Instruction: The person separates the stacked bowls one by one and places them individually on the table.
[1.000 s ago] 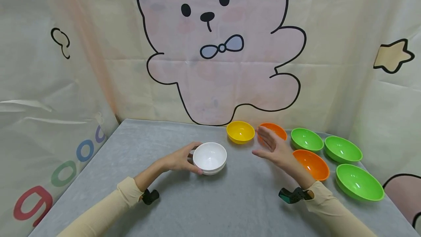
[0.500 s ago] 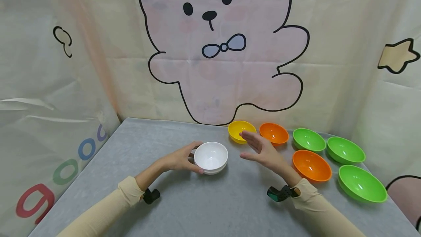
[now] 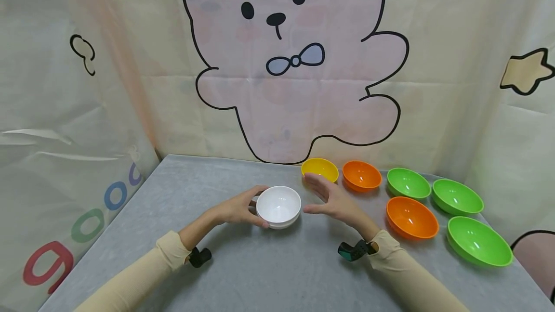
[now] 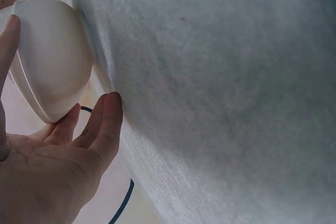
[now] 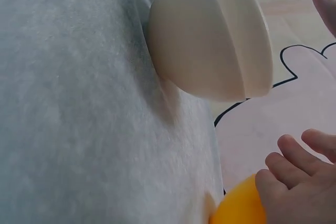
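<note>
Two stacked white round plastic bowls (image 3: 279, 206) sit upright on the grey felt-covered desk (image 3: 260, 273), a little left of its middle and toward the person. The left hand (image 3: 236, 210) rests against the left side of the white bowls, its thumb near the rim and its fingers curled loosely round the lower wall; in the left wrist view the fingertips (image 4: 107, 109) lie along the bowls' underside where it meets the desk. The right hand (image 3: 331, 200) hovers just right of the white bowls with its fingers straight and spread wide, palm turned toward them, holding nothing; whether it touches them cannot be told, though a narrow gap shows in the head view. In the right wrist view the white bowls (image 5: 210, 40) lie near the fingers (image 5: 286, 161)

Behind the right hand stands a small yellow round plastic bowl (image 3: 320, 169), partly hidden by the fingers. To its right come a small orange plastic bowl (image 3: 362, 175) and a green plastic bowl (image 3: 407, 183) in the back row, then a second green bowl (image 3: 457, 196). Nearer the person lie a larger orange bowl (image 3: 412, 216) and a large green bowl (image 3: 479, 241) by the right edge of the desk. A pale cloth backdrop with a pink cartoon bear (image 3: 290, 61) hangs behind
</note>
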The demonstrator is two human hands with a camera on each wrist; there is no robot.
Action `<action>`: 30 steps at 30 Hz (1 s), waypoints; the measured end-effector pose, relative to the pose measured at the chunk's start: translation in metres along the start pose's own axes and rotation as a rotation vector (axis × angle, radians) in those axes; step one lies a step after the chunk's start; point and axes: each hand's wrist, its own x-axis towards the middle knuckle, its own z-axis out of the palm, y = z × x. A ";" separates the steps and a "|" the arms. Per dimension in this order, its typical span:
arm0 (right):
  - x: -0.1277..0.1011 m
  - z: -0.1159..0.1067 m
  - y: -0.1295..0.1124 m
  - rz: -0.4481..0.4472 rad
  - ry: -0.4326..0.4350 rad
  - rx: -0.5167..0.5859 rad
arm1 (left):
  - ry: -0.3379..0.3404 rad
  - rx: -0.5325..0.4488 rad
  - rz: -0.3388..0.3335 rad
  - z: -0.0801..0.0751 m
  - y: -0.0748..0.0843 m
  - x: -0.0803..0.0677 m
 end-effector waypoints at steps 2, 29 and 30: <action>0.003 0.003 0.001 -0.009 -0.020 -0.002 | -0.001 0.002 -0.004 0.000 0.000 0.000; 0.028 0.040 0.013 0.058 -0.130 -0.169 | 0.017 0.039 -0.025 0.000 -0.001 -0.001; 0.028 0.041 0.013 0.062 -0.128 -0.167 | 0.018 0.041 -0.027 -0.001 -0.001 -0.001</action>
